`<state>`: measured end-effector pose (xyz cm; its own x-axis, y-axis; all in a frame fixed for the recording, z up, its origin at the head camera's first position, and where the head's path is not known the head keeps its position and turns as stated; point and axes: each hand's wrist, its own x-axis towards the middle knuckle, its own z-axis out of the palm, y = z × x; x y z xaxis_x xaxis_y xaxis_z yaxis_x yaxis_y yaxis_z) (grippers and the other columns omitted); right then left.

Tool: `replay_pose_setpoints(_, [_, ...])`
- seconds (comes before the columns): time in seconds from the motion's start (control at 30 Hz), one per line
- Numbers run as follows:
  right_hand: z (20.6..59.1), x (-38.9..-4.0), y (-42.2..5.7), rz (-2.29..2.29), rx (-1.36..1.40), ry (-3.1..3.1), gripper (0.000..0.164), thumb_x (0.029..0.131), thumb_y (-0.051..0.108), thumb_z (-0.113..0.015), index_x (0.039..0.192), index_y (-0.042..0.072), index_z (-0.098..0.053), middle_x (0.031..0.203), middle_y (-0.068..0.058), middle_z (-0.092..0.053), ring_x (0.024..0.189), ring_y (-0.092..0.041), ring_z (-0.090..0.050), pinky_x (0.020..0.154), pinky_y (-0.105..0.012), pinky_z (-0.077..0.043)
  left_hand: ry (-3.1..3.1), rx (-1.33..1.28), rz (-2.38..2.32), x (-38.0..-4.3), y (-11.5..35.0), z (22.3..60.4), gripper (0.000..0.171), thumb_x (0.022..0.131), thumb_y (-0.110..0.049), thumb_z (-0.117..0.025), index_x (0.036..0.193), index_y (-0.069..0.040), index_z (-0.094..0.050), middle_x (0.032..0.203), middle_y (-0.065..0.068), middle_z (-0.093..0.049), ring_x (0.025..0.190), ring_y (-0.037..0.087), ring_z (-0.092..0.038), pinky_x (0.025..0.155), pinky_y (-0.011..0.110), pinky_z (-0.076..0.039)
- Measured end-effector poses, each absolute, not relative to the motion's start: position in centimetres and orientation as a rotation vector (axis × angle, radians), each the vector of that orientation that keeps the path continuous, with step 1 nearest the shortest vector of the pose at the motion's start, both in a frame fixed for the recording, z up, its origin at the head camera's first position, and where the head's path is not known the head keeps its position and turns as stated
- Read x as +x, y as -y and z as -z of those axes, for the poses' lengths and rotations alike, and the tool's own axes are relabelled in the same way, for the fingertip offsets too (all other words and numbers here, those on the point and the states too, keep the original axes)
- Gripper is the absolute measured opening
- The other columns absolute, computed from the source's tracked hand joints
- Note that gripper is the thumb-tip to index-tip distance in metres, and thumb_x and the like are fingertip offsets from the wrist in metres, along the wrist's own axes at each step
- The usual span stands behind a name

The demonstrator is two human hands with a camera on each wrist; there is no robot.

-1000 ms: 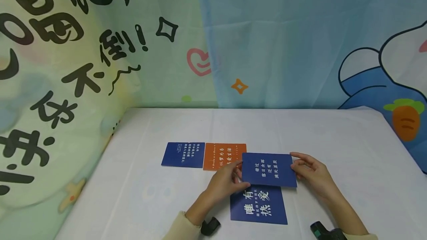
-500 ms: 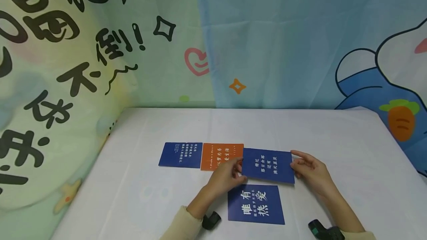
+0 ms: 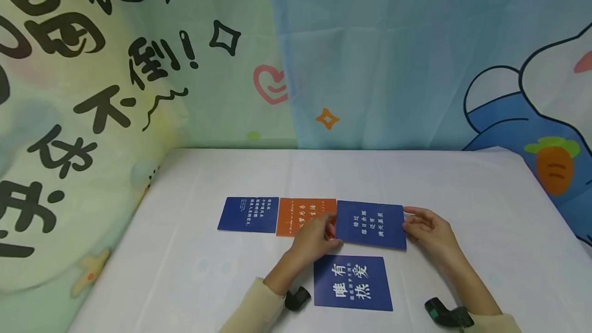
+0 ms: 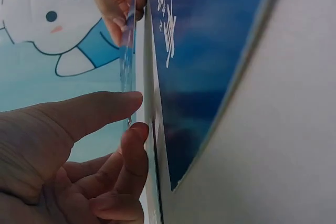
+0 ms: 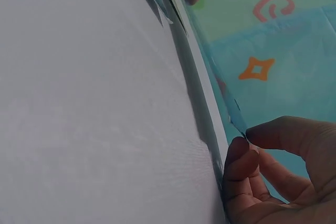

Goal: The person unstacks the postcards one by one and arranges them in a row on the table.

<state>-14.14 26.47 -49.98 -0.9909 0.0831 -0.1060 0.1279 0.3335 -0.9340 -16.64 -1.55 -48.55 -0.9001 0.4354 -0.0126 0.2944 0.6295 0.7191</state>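
Note:
Between my two hands, a blue card [image 3: 370,224] with white lettering is pinched at its opposite side edges. My left hand [image 3: 314,240] grips its left edge between thumb and fingers, overlapping an orange card [image 3: 291,215] in the head view. On the card's right edge, my right hand [image 3: 430,233] pinches with thumb and fingertips. Seen edge-on in the left wrist view, the held card [image 4: 127,61] stands off the table surface. Nearer the body lies another blue card [image 3: 353,284] with large white characters, flat on the table.
A third blue card [image 3: 250,215] lies to the left of the orange one, edges side by side in a row. White cloth covers the table [image 3: 185,271]. A printed curtain [image 3: 370,66] hangs along the back and left. Each wrist wears a black camera.
Both hands have carried the held blue card away from the body, up to the right end of the row. The lower blue card is now fully uncovered. The head view has shifted slightly.

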Motion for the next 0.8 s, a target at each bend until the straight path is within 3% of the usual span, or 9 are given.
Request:
replay_pose_setpoints(0.13, [50.0,-14.4,-26.4,1.738,0.193,-2.570,0.049,0.093,0.008,-0.065,0.134,-0.010,-0.047,0.093,0.004,-0.060,0.075,0.004,-0.056,0.066,-0.017,-0.050,-2.676,0.606,-1.098,-16.8,1.4,48.7,0.058,0.080,-0.014,-0.080,0.130,0.003,-0.056,0.079,-0.005,-0.059,0.067,0.002,-0.050,0.061,0.017,-0.042])
replay_pose_setpoints(0.37, [49.8,-15.1,-26.3,1.681,0.186,-2.587,0.049,0.093,0.005,-0.063,0.136,-0.009,-0.046,0.105,-0.014,-0.057,0.072,0.001,-0.054,0.065,-0.016,-0.048,-2.689,0.588,-1.074,-17.2,1.2,48.9,0.057,0.080,-0.017,-0.080,0.129,0.002,-0.056,0.076,-0.007,-0.057,0.066,0.002,-0.049,0.062,0.018,-0.042])
replay_pose_setpoints(0.53, [50.1,-15.7,-26.5,1.694,0.173,-2.575,0.049,0.093,0.006,-0.063,0.136,-0.010,-0.046,0.105,-0.012,-0.058,0.072,0.003,-0.054,0.065,-0.015,-0.047,-2.690,0.573,-1.046,-17.4,1.0,48.9,0.058,0.081,-0.018,-0.079,0.130,0.002,-0.055,0.074,-0.007,-0.055,0.065,0.002,-0.048,0.061,0.018,-0.041])
replay_pose_setpoints(0.8, [50.8,-16.0,-26.8,1.726,0.158,-2.590,0.045,0.093,0.004,-0.062,0.133,-0.013,-0.048,0.093,0.001,-0.058,0.067,0.004,-0.051,0.058,-0.015,-0.045,-2.693,0.569,-1.027,-17.5,0.8,48.9,0.059,0.081,-0.018,-0.079,0.131,0.002,-0.055,0.073,-0.006,-0.057,0.064,0.003,-0.049,0.059,0.018,-0.041])
